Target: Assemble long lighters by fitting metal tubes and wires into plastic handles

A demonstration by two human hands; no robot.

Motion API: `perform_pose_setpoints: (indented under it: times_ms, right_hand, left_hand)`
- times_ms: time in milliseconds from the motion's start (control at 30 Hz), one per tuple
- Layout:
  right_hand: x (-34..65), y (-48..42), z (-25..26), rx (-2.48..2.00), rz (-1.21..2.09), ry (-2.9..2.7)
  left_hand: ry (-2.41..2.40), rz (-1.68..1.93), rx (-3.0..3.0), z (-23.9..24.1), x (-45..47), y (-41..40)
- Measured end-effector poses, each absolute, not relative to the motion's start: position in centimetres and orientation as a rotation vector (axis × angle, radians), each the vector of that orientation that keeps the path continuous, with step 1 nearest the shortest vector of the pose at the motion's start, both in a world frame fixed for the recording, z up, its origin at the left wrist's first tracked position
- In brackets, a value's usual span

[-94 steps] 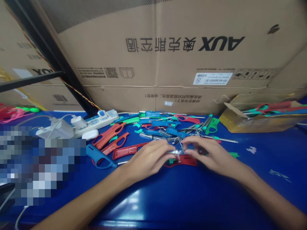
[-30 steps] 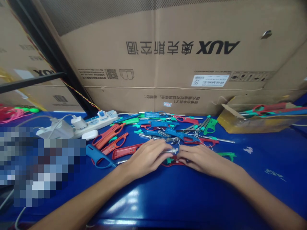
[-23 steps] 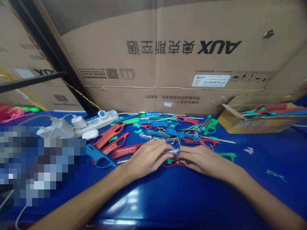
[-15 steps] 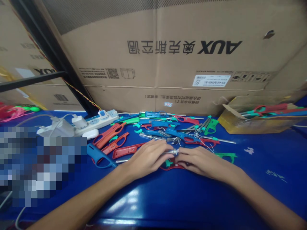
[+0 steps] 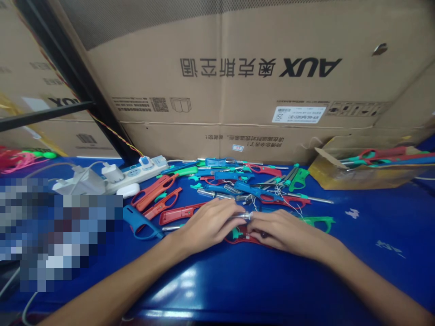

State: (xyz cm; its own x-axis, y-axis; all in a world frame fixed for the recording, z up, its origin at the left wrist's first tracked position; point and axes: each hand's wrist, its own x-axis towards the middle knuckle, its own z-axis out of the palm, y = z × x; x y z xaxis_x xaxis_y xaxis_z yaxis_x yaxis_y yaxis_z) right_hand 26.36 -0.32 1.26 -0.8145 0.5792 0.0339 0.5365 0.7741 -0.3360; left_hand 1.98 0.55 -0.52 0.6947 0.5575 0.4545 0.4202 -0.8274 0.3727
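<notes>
My left hand (image 5: 209, 224) and my right hand (image 5: 282, 232) meet over a red plastic handle shell (image 5: 243, 237) lying flat on the blue table (image 5: 258, 280). A small clear and metal cylinder (image 5: 243, 216) sits between the fingertips of both hands, just above the shell. A green trigger piece (image 5: 235, 233) shows in the shell under my left fingers. Both hands have curled fingers pressed onto these parts. Thin white wires (image 5: 254, 203) trail off behind the fingertips.
Behind the hands lies a pile of red, blue and green handle shells (image 5: 238, 183) and metal tubes. More red shells (image 5: 159, 197) and a blue one (image 5: 141, 222) lie left. A white power strip (image 5: 136, 172) with chargers, a cardboard tray (image 5: 367, 170) at right and large cartons (image 5: 238, 77) stand behind.
My right hand has slid left to meet my left hand, covering more of the red shell. The fingertips have closed in on the small cylinder; the pile has not moved.
</notes>
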Motion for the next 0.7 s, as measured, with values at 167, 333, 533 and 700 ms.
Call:
perform_pose_setpoints:
  times_ms: [167, 333, 533, 700]
  right_hand:
    - [26.2, -0.6, 1.3, -0.871, 0.378, -2.863]
    - [25.9, -0.8, 0.6, -0.812, 0.149, -2.915]
    - [25.7, -0.8, 0.2, -0.783, 0.108, -2.921]
    - [25.6, -0.9, 0.5, -0.827, 0.280, -2.879]
  left_hand:
    - [0.785, 0.827, 2.681, -0.6, 1.9, 0.6]
    - [0.786, 0.811, 2.682, -0.6, 1.9, 0.6]
    - [0.797, 0.786, 2.690, -0.6, 1.9, 0.6]
    - [0.796, 0.771, 2.682, -0.5, 1.9, 0.6]
